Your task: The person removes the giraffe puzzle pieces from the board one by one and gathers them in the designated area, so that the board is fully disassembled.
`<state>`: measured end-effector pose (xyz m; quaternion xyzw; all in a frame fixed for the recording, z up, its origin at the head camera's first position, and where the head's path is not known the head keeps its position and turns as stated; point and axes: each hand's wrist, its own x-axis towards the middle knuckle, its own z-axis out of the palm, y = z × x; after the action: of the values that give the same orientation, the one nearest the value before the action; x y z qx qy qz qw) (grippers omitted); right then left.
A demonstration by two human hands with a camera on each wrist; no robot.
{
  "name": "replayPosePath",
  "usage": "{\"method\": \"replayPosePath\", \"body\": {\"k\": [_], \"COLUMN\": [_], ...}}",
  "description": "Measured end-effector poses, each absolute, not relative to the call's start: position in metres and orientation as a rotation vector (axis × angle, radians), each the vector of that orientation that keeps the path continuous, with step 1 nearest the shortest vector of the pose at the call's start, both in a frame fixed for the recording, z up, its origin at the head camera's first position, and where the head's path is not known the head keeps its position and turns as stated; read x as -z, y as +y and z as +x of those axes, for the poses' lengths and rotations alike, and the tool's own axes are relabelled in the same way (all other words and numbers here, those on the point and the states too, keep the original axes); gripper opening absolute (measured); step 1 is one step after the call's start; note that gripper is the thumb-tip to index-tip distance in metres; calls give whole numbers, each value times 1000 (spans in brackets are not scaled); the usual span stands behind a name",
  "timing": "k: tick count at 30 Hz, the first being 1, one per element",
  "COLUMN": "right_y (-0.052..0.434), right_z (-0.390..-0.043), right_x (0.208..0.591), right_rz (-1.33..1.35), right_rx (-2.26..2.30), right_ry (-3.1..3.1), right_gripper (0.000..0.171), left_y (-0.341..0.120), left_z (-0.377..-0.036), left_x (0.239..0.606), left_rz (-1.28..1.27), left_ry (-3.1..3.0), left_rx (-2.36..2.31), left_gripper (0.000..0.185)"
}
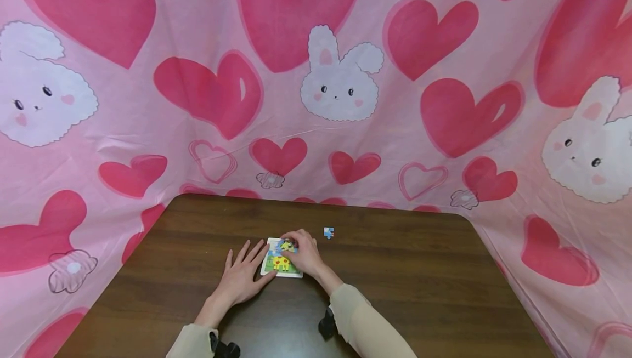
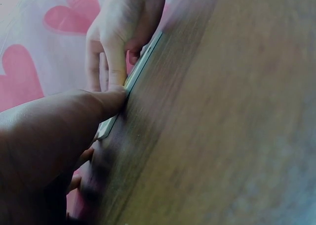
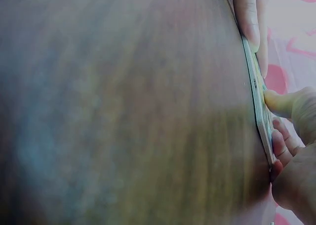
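Small puzzle board [image 1: 282, 263] with a yellow giraffe picture lies flat on the dark wooden table [image 1: 419, 281], near the front middle; left hand [image 1: 243, 277] lies flat, fingers straight and spread, fingertips against the board's left edge, steadying it, holding nothing; right hand [image 1: 302, 253] sits on top of the board with fingers curled down onto its upper part, pressing there; whether a piece is pinched under the fingertips cannot be told, they hide it; the wrist views show the board edge-on [image 2: 140, 69] and [image 3: 259, 106] with fingertips on it, too blurred for more; one loose blue puzzle piece [image 1: 328, 232] lies on the table just beyond and right of the board, well apart from both hands; step in hand looks like seating a piece into the upper part of the board, puzzle judged nearly full; next move likely calls for lifting the right hand off, reaching to the loose piece, turning it to match the remaining gap, while the left keeps the board from sliding; pink heart-and-bunny cloth [image 1: 340, 78] hangs behind.
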<state>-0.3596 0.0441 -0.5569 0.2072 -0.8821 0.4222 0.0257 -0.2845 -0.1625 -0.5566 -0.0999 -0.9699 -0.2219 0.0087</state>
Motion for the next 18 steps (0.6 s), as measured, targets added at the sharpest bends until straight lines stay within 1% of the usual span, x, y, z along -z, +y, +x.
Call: {"method": "replayPosePath", "body": {"k": [18], "right_y": [45], "right_z": [-361], "right_x": [554], "right_rz": [606], "right_rx": [-1281], "right_ry": [-2750], "right_gripper": [22], "left_y": [-163], "left_z": [-284], "left_x": [556], "left_rz": [-312], "left_ry": [-3029], "left_rx": [706], "left_gripper": [84]}}
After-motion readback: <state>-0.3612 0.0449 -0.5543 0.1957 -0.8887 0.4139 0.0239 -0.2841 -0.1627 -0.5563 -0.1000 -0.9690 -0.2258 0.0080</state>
